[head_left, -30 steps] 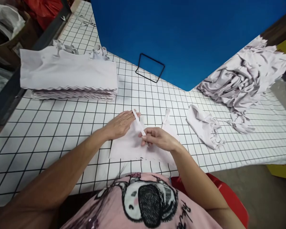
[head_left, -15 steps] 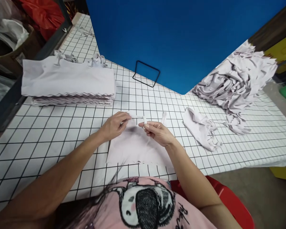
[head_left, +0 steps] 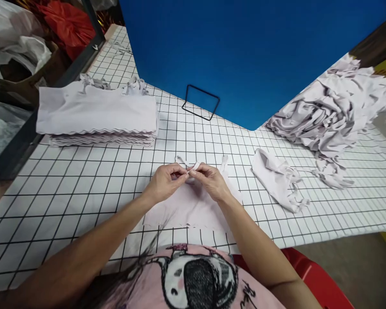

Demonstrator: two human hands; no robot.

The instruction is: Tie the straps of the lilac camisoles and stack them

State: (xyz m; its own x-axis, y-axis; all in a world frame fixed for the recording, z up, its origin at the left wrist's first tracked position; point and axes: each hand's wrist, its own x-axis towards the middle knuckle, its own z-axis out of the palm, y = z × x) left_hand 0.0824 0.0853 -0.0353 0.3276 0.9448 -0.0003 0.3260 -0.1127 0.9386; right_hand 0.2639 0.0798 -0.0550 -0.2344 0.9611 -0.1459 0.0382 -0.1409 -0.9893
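A pale pink-white fabric piece (head_left: 186, 210) lies flat on the table before me, with narrow straps at its far edge. One loose strap end (head_left: 224, 162) sticks out on its right. My left hand (head_left: 165, 182) pinches a narrow fabric strap (head_left: 194, 165), thumb and fingers pressed together. Fingertip to fingertip with it, my right hand (head_left: 212, 182) pinches the same strap area over the fabric's upper edge. Exactly how the strap runs between the fingers is hidden.
A folded stack of similar fabric (head_left: 96, 111) lies at the left. One crumpled piece (head_left: 276, 178) and a big heap (head_left: 328, 111) are at the right. A thin black frame outline (head_left: 200, 102) and large blue panel (head_left: 212, 51) appear ahead. A red stool (head_left: 312, 274) stands below the table.
My hands have come together. The left moved right and the right shifted slightly, so their fingertips now meet at the strap. The view has shifted slightly.
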